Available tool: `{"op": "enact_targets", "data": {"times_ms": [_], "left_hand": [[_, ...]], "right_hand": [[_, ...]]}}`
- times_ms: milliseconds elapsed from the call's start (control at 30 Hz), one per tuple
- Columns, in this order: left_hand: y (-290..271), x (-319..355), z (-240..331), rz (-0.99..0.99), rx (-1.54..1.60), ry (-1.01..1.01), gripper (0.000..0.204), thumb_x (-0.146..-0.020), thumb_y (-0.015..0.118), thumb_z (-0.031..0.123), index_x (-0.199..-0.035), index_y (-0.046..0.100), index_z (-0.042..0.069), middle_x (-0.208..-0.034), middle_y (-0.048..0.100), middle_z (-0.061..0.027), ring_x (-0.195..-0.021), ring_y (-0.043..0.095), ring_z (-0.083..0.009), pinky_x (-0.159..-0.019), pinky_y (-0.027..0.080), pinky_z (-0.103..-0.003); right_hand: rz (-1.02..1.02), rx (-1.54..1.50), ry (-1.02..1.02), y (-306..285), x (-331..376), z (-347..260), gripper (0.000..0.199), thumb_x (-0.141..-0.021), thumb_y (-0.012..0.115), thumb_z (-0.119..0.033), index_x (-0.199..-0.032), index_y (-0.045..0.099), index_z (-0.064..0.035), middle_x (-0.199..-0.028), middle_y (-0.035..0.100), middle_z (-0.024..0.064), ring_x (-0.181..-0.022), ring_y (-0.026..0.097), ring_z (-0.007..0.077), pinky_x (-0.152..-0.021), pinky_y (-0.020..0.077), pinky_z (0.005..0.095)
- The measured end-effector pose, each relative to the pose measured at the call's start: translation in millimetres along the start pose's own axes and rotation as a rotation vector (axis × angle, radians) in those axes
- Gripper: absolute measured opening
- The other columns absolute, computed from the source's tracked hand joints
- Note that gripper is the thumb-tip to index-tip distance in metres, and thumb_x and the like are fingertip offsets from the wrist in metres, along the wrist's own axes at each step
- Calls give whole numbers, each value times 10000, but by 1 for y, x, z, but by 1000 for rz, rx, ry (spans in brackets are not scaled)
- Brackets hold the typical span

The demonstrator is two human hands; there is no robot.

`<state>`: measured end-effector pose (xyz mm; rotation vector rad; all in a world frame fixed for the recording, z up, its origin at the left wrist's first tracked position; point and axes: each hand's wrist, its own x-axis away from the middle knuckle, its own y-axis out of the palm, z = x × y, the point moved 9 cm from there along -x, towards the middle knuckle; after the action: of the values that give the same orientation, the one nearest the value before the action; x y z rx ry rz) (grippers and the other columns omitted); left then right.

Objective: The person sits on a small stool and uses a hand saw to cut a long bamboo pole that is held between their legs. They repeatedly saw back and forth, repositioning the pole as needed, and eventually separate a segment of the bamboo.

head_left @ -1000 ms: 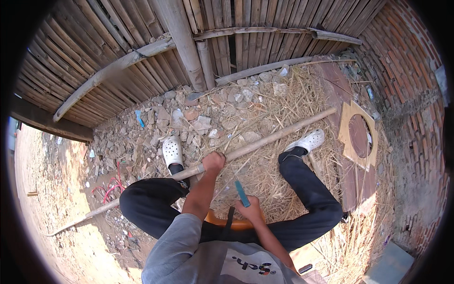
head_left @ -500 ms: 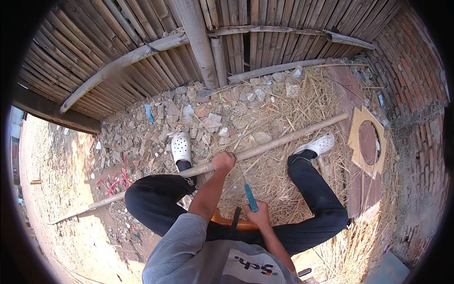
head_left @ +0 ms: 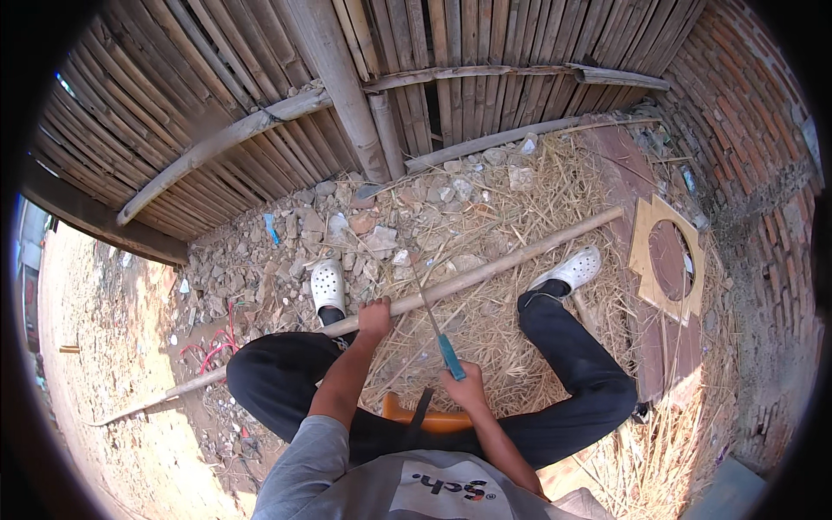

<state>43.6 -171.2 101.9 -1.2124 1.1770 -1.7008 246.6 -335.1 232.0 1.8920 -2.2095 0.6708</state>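
A long pale wooden pole (head_left: 511, 258) lies aslant across the front of me, passing over my left leg, its thin bent end out at the left. My left hand (head_left: 375, 318) is closed around the pole, between my two feet. In my right hand (head_left: 467, 386) is a hand saw (head_left: 450, 356) with a teal handle, held low near my lap. Its thin blade, seen nearly edge-on, points away from me and crosses the pole to the right of my left hand. Whether the teeth touch the wood I cannot tell.
Rubble (head_left: 303, 225) and straw (head_left: 555, 191) cover the ground before a bamboo-slat wall (head_left: 485, 104). At right stand a brick wall (head_left: 754, 130) and a board with a round hole (head_left: 643, 247). Red cord (head_left: 217, 347) lies left; an orange object (head_left: 442, 422) is at my lap.
My left hand has slid leftward along the pole. My right hand has shifted slightly left and forward with the saw, whose blade now crosses the pole. The view has tilted a little.
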Motion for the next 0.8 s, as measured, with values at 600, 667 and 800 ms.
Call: {"op": "enact_targets", "data": {"times_ms": [600,667,800], "left_hand": [[-181,311,103,-171,-39,145,467,-707,728,265,-1115,596,82,-1035,682,-147,-986,651,-322,-847,516,-424],[-188,336,102,-149,-18,109,460,-715,720,259,-1121,593,83,-1046,679,-146,-996,649,-318,-857,513,-422],[-183,375,94,-139,-20,54,428,-733,693,227,-1130,602,95,-1060,681,-136,-1009,650,-314,-855,515,-428]], "right_hand": [[-164,-180,-185,-77,362,-140,133,-805,645,-98,-732,585,-5,-602,530,1,-564,500,89,-530,410,287],[-155,-238,-168,-80,386,-134,130,-804,649,-98,-737,588,-5,-607,530,-2,-571,501,86,-538,411,281],[-103,-176,-244,-67,419,-125,99,-822,629,-70,-748,570,-43,-612,499,-42,-523,465,48,-479,364,232]]}}
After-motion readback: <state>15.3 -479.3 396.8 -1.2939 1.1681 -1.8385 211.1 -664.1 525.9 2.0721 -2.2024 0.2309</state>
